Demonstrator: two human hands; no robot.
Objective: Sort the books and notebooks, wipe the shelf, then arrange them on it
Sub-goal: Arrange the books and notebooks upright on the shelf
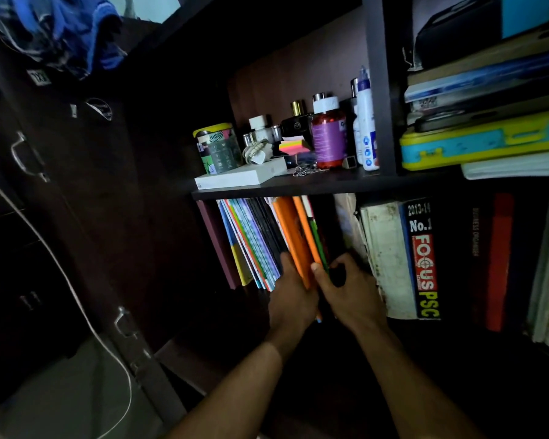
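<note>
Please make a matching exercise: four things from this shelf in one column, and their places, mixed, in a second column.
Things:
1. orange notebook
2. sticky notes
3. FOCUS PSC book
4. yellow and blue case

Places:
A. upper right compartment, lying flat
B. lower shelf, between the left hand and right hand
C. upper shelf, among bottles
D. lower shelf, right of both hands

Pairs: 1-B, 2-C, 3-D, 4-A

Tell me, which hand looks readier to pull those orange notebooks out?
Probably the left hand: it already grips the leaning orange notebooks, while the right hand pinches only their edge.
</note>
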